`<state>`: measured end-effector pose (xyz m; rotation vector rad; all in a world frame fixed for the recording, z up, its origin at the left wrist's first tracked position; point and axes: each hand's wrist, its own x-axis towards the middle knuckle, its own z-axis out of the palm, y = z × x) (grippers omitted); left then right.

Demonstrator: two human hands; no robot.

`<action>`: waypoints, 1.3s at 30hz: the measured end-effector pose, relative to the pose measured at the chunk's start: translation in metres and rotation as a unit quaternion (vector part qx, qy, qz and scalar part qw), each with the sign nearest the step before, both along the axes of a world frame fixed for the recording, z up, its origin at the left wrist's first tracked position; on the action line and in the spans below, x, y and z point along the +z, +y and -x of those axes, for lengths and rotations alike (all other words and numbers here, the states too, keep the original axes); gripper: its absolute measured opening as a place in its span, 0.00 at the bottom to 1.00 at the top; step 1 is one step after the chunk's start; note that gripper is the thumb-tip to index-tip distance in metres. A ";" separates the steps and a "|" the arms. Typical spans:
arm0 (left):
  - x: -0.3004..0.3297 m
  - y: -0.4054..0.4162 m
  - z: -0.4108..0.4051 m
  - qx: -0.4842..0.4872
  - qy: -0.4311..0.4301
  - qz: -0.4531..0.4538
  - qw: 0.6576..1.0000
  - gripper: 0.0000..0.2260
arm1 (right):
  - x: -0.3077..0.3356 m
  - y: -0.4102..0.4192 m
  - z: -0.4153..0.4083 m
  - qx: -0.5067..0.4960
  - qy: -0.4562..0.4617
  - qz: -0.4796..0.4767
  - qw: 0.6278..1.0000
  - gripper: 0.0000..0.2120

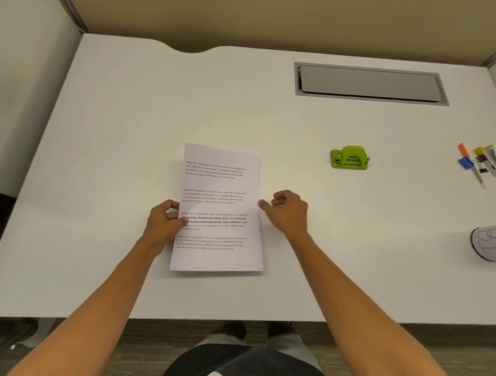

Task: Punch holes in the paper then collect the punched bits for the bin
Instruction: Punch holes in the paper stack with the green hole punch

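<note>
Now: hole punch (350, 157) clear of paper (219, 209) | cup (495, 242), perhaps, lies right

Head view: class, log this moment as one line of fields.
stage: before punching | printed paper: flat on desk | left hand: on paper's left edge | right hand: at right edge | green hole punch: untouched

the paper (221, 209) is a white printed sheet, or perhaps a thin stack, with four short blocks of dark text, the third partly in bold; it lies flat and upright in portrait, slightly skewed. the hole punch (350, 157) is a small lime-green two-hole model with an arched lever and metal fittings, sitting upright on its flat base, well apart from the paper, beyond its far right corner and off to the right. no punched holes show in the paper.
</note>
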<state>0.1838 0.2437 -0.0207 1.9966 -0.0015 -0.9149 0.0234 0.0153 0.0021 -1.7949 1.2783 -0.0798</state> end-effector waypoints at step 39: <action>0.023 -0.230 0.122 -0.052 0.007 0.013 0.999 0.10 | 0.006 -0.122 0.140 -0.130 -0.135 -0.118 0.975 0.11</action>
